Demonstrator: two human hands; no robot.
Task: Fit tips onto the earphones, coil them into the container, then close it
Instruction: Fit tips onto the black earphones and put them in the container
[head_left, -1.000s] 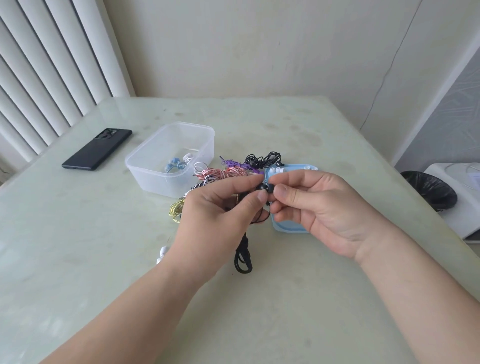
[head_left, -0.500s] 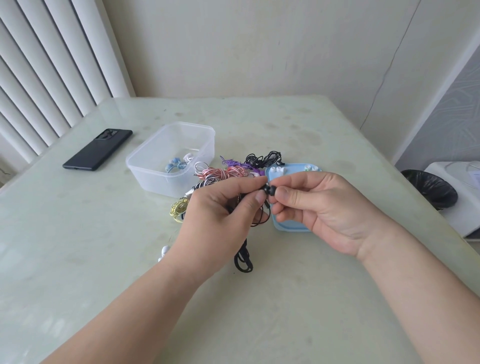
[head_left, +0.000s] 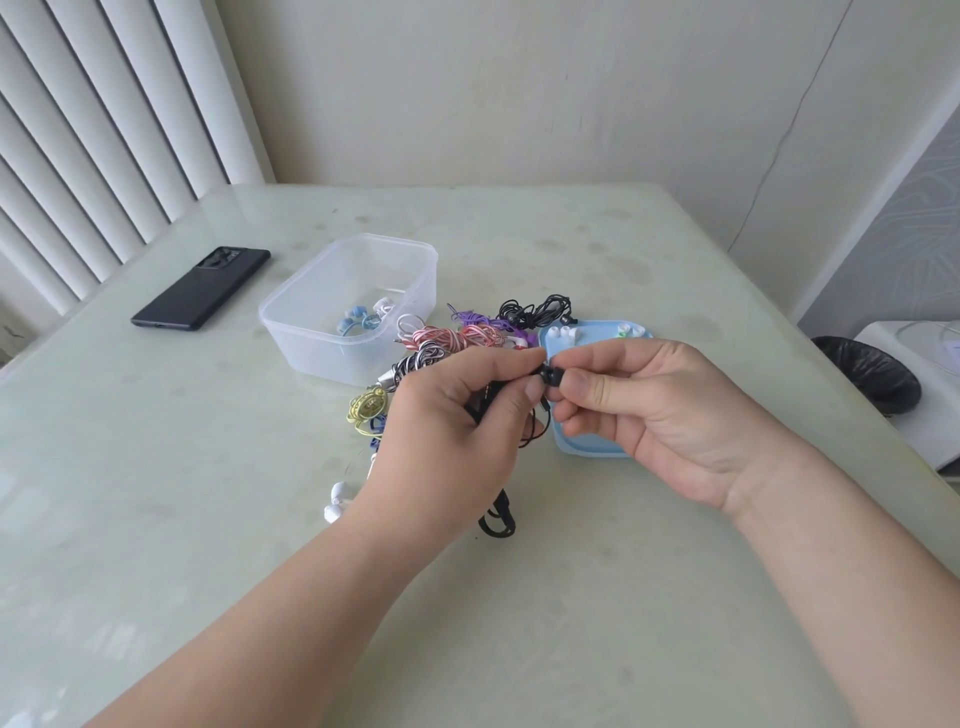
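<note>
Just left of the blue lid (head_left: 587, 442), left hand (head_left: 457, 415) curled tight round black earphone (head_left: 497, 519), right hand (head_left: 660, 410) pinching its black tip (head_left: 555, 376) between thumb and forefinger.

A single wide-angle camera, worn on the person's head, gives the only view. It looks forward and down across the worktop (head_left: 156, 519) from just above its near edge. Both forearms enter from the bottom corners. The left hand (head_left: 452, 431) and right hand (head_left: 660, 415) pinch the black earphones (head_left: 551, 375) close to the frame's centre, near enough that single fingers show clearly. The worktop's far edge crosses the upper third, with the wall (head_left: 519, 104) behind it. Blinds (head_left: 104, 130) fill the far left, and a bin (head_left: 872, 379) sits off the right edge. The wide lens makes the worktop's sides splay outward toward the near side.
</note>
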